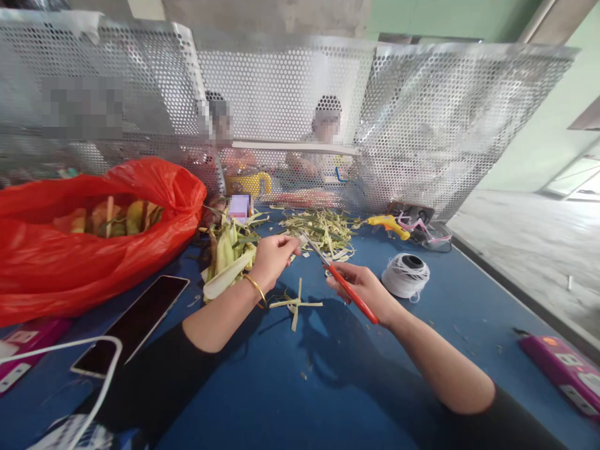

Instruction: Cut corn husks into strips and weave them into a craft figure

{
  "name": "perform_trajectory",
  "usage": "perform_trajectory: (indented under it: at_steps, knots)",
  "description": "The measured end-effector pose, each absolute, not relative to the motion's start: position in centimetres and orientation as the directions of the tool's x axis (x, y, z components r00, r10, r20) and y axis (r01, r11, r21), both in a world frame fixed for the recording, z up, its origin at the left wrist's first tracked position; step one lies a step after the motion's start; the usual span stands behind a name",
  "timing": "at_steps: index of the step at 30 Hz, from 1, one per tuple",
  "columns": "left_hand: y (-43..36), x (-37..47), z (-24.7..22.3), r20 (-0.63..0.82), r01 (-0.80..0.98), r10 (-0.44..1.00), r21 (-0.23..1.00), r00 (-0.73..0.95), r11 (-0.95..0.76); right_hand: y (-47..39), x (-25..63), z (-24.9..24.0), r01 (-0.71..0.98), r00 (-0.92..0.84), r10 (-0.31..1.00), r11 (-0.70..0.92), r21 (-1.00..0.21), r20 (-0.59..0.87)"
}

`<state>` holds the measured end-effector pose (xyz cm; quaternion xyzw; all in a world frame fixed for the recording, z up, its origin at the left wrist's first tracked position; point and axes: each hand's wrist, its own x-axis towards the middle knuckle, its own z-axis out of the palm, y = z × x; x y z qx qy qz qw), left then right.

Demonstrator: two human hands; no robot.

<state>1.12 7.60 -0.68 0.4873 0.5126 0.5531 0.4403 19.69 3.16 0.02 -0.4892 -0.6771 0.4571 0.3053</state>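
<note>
My right hand (pixel 359 287) is closed round red-handled scissors (pixel 347 284), whose blades point up and left. Close to the blade tips, my left hand (pixel 274 259), with a gold bangle at the wrist, pinches its fingertips together; whatever it holds is too small to make out. On the table beneath lies a cross of pale husk strips (pixel 296 303). Beyond both hands spreads a heap of shredded pale-green strips (pixel 323 231). Longer corn husks (pixel 229 256) are piled just left of my left hand. A spool of white string (pixel 407 276) stands beyond my right forearm.
On the left are a red plastic bag (pixel 182 219) of husks, a dark phone (pixel 134 325), a white cable (pixel 110 375) and a purple power strip (pixel 35 350). A yellow glue gun (pixel 391 225), glasses (pixel 431 237) and another power strip (pixel 560 369) lie right. People sit behind a perforated screen (pixel 281 81).
</note>
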Motion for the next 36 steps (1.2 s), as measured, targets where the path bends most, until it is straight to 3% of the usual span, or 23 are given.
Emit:
perform_trajectory:
  at_steps: [11,15,18,20,23,27,30,33,35,36]
  knots:
    - [7.7,1.4,-0.9,0.015,-0.068,0.989,0.997,-0.15,-0.025,3.5,19.8,-0.8,0.378,-0.339,0.94,0.106,-0.92,-0.031]
    - [7.7,1.3,-0.8,-0.008,-0.095,0.987,0.995,-0.16,-0.008,3.7,20.1,-0.9,0.463,-0.285,0.958,0.123,-0.878,-0.015]
    - [7.6,1.1,-0.3,-0.004,-0.115,0.987,0.993,-0.163,-0.015,3.8,20.3,-0.6,0.728,-0.184,0.983,0.147,-0.669,0.017]
    - [7.4,1.0,0.2,0.008,-0.11,0.989,0.994,-0.145,-0.024,3.7,20.2,-0.4,0.914,-0.13,0.992,0.123,-0.387,0.009]
    - [6.9,0.8,1.0,0.055,-0.029,0.995,0.998,-0.084,-0.058,3.2,19.7,-0.3,0.995,-0.096,0.994,0.095,-0.032,-0.06]
    - [5.9,0.8,1.9,0.175,0.216,0.984,0.96,0.044,-0.18,2.2,19.2,0.2,0.982,-0.162,0.978,0.173,0.074,-0.131]
    - [4.7,1.1,2.5,0.233,0.404,0.964,0.875,0.129,-0.266,1.9,19.4,0.7,0.985,-0.173,0.984,0.172,-0.03,-0.049]
    - [3.5,1.7,3.0,0.208,0.508,0.933,0.793,0.294,-0.337,2.1,19.8,1.0,0.843,-0.164,0.975,0.219,-0.491,0.153]
    - [2.9,1.9,3.2,0.155,0.546,0.912,0.759,0.379,-0.356,2.4,19.9,0.8,0.574,-0.175,0.968,0.25,-0.78,0.182]
    - [2.7,2.0,3.2,0.131,0.561,0.904,0.745,0.407,-0.361,2.6,20.0,0.7,0.446,-0.2,0.967,0.233,-0.864,0.158]
